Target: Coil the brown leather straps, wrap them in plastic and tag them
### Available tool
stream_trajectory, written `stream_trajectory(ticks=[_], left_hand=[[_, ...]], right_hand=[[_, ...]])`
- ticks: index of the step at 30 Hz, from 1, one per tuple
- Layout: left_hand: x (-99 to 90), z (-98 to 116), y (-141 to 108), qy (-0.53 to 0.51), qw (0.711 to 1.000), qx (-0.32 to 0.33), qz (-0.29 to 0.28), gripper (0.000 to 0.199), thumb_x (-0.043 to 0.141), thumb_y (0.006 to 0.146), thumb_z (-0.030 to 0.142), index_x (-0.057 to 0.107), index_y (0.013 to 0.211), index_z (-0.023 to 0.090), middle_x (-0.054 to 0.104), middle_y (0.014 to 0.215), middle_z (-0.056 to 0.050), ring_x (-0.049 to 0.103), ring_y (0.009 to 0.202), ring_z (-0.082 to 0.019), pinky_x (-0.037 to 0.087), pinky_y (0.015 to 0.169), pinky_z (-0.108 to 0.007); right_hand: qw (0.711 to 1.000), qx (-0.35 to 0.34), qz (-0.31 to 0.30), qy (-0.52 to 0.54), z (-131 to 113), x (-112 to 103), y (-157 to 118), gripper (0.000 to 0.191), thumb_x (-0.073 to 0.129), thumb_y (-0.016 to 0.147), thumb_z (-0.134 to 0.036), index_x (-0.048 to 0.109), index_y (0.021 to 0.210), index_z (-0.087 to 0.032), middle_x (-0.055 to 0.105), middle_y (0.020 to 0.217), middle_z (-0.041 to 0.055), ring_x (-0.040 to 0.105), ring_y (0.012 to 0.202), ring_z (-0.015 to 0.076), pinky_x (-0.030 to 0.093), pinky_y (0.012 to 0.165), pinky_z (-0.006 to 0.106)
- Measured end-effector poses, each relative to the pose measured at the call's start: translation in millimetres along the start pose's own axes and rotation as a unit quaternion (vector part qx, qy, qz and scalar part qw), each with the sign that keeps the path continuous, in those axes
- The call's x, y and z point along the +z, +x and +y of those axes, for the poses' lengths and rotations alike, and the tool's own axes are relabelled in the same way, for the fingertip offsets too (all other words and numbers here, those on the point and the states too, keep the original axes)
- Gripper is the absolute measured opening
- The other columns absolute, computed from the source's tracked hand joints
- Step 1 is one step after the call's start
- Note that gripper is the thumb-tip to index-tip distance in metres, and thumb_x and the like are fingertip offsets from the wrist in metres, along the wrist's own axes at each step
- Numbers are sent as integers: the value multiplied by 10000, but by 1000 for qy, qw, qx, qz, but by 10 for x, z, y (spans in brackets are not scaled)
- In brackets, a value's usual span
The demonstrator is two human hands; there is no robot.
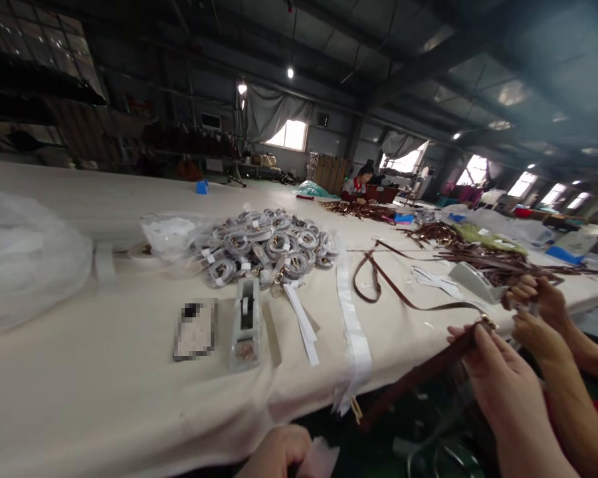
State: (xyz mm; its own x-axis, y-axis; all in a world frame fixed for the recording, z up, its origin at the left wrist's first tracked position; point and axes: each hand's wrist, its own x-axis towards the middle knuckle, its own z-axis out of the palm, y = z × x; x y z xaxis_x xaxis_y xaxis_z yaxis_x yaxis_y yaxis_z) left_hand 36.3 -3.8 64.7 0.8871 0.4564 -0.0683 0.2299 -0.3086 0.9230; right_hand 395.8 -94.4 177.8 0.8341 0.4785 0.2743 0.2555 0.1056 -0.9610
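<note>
Flanking brown strap (pixel 431 368): white band (pixel 353 332), paper strips (pixel 439 285).

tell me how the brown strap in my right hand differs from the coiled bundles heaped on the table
Colour: the brown strap is dark brown; the coiled bundles look grey. Pose: the strap stretches out uncoiled from your right hand; the bundles are wound into rings and heaped. Both show gold-coloured metal.

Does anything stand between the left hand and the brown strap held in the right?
Nothing visible does: between the left hand, with its translucent piece, and the lower end of the brown strap, only dark floor shows. A co-worker's hand is beside the right hand, off that path.
</note>
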Motion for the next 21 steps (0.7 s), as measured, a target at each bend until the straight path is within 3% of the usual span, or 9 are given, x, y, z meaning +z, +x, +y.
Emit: stream_trajectory(ticks=[2, 5, 10, 12, 15, 16, 18, 19, 21], left_hand=[[12, 115, -28, 8, 998, 50, 49, 163, 737, 800, 308, 657, 725, 187, 668, 967, -42, 627, 953, -218, 474, 902, -326], [3, 325, -64, 52, 986, 123, 97, 183, 764, 759, 262, 626, 685, 168, 526, 1344, -75, 541, 1189, -279, 397, 1032, -363], [55, 390, -36, 59, 984, 150, 71, 205, 720, 812, 291, 627, 673, 173, 652, 986, -47, 619, 885, -178, 479, 862, -305], [92, 334, -20, 89, 981, 158, 65, 204, 725, 814, 320, 659, 685, 175, 651, 1082, -73, 622, 939, -204, 482, 900, -341], [150, 238, 14, 124, 975, 176, 58, 198, 803, 743, 354, 712, 729, 179, 510, 1406, -115, 528, 1211, -328, 408, 1046, -443], [170, 208, 28, 114, 977, 179, 31, 217, 813, 736, 371, 714, 734, 178, 550, 1358, -120, 550, 1177, -322, 429, 1020, -424], [206, 161, 44, 62, 981, 174, -54, 263, 785, 770, 411, 689, 707, 174, 669, 999, -78, 631, 893, -220, 497, 806, -303], [218, 147, 41, 32, 981, 168, -89, 290, 759, 796, 421, 661, 678, 174, 632, 802, -31, 597, 724, -161, 470, 667, -251], [226, 144, 8, -5, 981, 158, -113, 317, 717, 833, 405, 607, 641, 178, 502, 629, 25, 481, 561, -107, 363, 520, -226]], right_hand=[[990, 52, -9, 133, -127, 79, -327, 373, 799, 738, -495, 689, 904, -178, 787, 764, 31, 731, 639, 173, 604, 647, 268], [975, 135, -12, 178, -195, 248, -790, 391, 850, 698, -473, 699, 902, -177, 793, 735, 25, 698, 513, 129, 580, 510, 197], [970, 156, 0, 189, -66, 477, -1255, 415, 855, 704, -468, 676, 936, -175, 803, 766, 38, 739, 596, 142, 610, 617, 208], [966, 171, -9, 191, 18, 556, -1366, 401, 836, 731, -463, 660, 948, -176, 808, 804, 47, 747, 635, 146, 606, 630, 214], [956, 220, -27, 193, 112, 661, -1523, 387, 814, 758, -458, 658, 970, -175, 809, 837, 54, 741, 656, 146, 596, 615, 217], [952, 233, -28, 195, 131, 684, -1573, 381, 812, 762, -455, 662, 974, -177, 808, 842, 53, 738, 660, 147, 592, 611, 219], [947, 252, -32, 198, 160, 694, -1661, 367, 808, 764, -458, 676, 986, -197, 805, 861, 44, 731, 674, 148, 582, 606, 219], [944, 257, -48, 199, 174, 679, -1698, 367, 811, 757, -467, 690, 987, -207, 801, 880, 42, 729, 699, 152, 578, 617, 223], [942, 256, -126, 175, 209, 614, -1762, 371, 829, 728, -474, 728, 973, -214, 787, 924, 46, 718, 781, 168, 573, 667, 232]])
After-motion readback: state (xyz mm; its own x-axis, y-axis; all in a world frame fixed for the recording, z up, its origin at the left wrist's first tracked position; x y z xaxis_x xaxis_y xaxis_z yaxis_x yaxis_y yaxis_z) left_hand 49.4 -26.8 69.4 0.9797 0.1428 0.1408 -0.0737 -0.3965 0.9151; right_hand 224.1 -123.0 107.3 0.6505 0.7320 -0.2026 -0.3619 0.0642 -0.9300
